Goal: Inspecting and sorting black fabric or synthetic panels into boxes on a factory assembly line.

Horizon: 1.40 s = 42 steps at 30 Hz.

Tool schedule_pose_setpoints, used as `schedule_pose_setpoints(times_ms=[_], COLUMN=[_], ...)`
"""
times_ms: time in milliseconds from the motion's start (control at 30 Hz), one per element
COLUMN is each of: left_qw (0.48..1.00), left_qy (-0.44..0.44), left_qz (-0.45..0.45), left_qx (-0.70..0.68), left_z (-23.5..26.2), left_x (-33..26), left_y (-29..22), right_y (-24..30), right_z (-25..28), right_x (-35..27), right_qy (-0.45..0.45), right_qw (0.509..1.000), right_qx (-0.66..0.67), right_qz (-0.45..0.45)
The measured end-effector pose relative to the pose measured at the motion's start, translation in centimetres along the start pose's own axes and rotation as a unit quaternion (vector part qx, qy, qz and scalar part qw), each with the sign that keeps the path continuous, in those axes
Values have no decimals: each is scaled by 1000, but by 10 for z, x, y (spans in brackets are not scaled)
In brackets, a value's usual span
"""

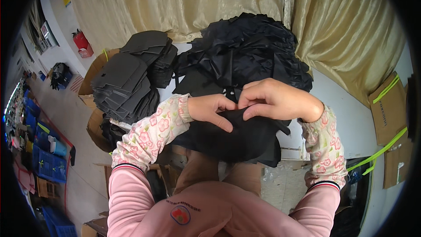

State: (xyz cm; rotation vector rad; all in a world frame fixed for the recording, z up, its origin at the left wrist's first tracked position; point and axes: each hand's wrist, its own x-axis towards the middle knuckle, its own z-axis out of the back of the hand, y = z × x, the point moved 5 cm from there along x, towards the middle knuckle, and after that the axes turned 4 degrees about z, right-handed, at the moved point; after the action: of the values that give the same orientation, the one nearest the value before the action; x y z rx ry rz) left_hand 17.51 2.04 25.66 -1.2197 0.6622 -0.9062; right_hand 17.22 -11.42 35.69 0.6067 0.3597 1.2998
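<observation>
Over the front edge of the white table hangs a black fabric piece (228,139), directly before me. My left hand (209,109) holds its upper edge, thumb lying across the cloth and fingers at the fold. Close beside it, my right hand (274,101) pinches the same edge between thumb and curled fingers. The fingertips of both hands nearly meet, and the edge between them is partly hidden. Behind my hands rises a large heap of black, slightly shiny fabric pieces (245,48). To its left stand stacks of dark grey, stiff-looking flat sheets (120,79).
Cardboard boxes flank the white table (342,127), one at left (94,125), another at right (386,109) with green straps. Gold curtains (175,4) hang behind the heap. A red fire extinguisher box (82,44) is by the wall. Blue crates (49,162) line the far-left floor.
</observation>
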Motion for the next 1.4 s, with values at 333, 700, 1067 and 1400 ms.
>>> schedule_pose_setpoints(times_ms=[333, 700, 1067, 1400], left_qw=[978, 806, 789, 835], left_qy=[11, -416, -437, -396], left_qz=[197, 153, 205, 152], left_qx=[61, 392, 380, 351], left_z=[18, 89, -1, -16], left_x=[-37, -146, -191, -157], left_y=[70, 74, 203, 168], right_y=[-39, -95, -127, -130], right_z=[37, 4, -196, -204], right_x=[-63, -138, -169, -132], right_qy=[-156, -282, -138, -178], right_qw=[964, 920, 942, 962], right_qx=[-193, -213, -233, -164], right_qz=[-98, -166, -195, -128])
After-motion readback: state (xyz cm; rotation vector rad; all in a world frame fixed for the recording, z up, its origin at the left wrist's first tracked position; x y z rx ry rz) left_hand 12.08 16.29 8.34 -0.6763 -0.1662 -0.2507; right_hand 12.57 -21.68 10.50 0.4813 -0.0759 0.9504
